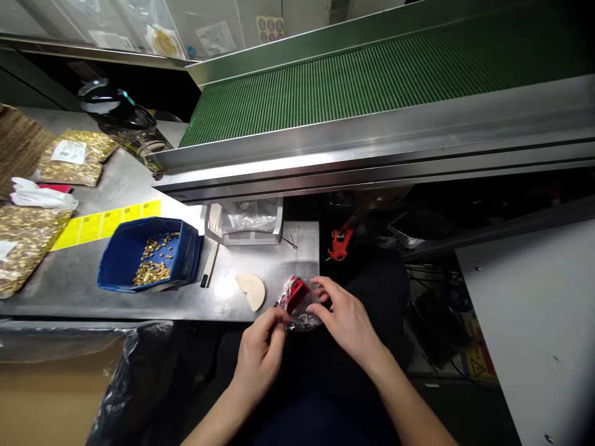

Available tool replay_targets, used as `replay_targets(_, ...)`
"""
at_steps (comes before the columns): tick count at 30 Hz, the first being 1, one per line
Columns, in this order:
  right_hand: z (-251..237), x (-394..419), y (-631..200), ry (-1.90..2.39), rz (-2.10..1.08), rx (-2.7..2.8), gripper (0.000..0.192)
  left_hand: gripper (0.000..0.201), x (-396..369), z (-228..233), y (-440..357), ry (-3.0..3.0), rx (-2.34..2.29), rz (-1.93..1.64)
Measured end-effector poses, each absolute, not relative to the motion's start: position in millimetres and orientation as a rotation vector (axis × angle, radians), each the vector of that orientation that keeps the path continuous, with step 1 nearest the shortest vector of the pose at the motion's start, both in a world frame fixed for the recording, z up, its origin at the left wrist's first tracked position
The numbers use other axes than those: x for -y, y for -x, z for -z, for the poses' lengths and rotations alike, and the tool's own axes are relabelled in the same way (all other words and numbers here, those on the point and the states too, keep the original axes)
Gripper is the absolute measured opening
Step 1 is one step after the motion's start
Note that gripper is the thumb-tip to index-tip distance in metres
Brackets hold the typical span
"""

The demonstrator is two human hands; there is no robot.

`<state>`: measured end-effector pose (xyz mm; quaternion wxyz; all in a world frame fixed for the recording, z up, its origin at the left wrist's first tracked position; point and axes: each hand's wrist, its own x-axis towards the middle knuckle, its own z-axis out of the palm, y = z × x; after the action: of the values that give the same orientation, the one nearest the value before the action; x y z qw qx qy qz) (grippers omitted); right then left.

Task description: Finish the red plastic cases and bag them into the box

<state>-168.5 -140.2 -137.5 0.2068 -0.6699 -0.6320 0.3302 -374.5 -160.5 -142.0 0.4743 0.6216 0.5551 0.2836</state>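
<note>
A small clear plastic bag [304, 321] with a red object [296, 294] inside is between my hands at the front edge of the metal table. My left hand [261, 347] is closed, its thumb and forefinger pinching the bag's lower left edge. My right hand [348, 319] has its fingers curled at the bag's right side, with the thumb against the plastic. What exactly the red thing is, I cannot make out through the film. Just left of the bag lies a pale, half-round flat piece [252, 291] with a small notch.
A blue bin [111, 263] holds small gold-coloured parts. Behind the half-round piece is a grey tray [253, 238] with plastic bags. An orange-handled tool [341, 243] hangs beyond the table's right edge. A green conveyor belt [316, 93] with a metal rail crosses above. Filled bags [77, 158] lie left.
</note>
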Motion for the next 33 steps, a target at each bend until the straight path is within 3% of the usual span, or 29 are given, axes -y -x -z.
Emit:
replay_targets(3, 134.7, 125.4, 164.6, 1.898, -0.933, 1.82, 0.007, 0.019, 155.5, 140.0, 373.0, -1.425, -1.434, -0.655)
replay_targets(6, 130.0, 124.0, 164.7, 2.006, -0.789, 1.795, 0.014, 0.038, 149.9, 140.9, 370.7, -1.351, -1.597, -0.666)
replay_targets(8, 127.6, 127.4, 166.0, 2.086, -0.641, 1.806, 0.009, 0.045, 146.8, 141.1, 369.2, -1.364, -1.68, -0.683)
replay_targets(13, 127.2, 131.0, 171.9, 1.936, -0.381, 2.246, 0.051, 0.016, 142.8, 133.0, 368.0, -1.533, -1.685, -0.603)
replay_targets(14, 127.2, 130.0, 172.9, 1.91, -0.351, 2.32, 0.048, 0.009, 142.0, 130.7, 368.9, -1.605, -1.705, -0.56)
replay_targets(17, 123.2, 127.0, 172.8, 1.945, -0.301, 2.367, 0.019, 0.014, 138.3, 124.1, 374.9, -1.841, -1.822, -0.469)
replay_targets(19, 116.5, 127.1, 170.4, 1.994, -0.306, 2.294, 0.014, 0.012, 135.3, 119.5, 380.3, -1.936, -1.89, -0.478)
replay_targets(23, 98.7, 130.5, 164.6, 2.043, -0.505, 2.093, 0.016, 0.015, 130.4, 108.7, 388.6, -1.918, -1.851, -0.53)
replay_targets(29, 87.2, 128.7, 153.3, 1.755, -1.166, 1.811, 0.039, 0.027, 122.2, 100.9, 402.8, -1.802, -1.434, -0.46)
replay_targets(33, 96.3, 136.2, 149.2, 1.652, -1.236, 1.805, 0.035, 0.033, 123.9, 109.2, 414.0, -1.857, -1.22, -0.464)
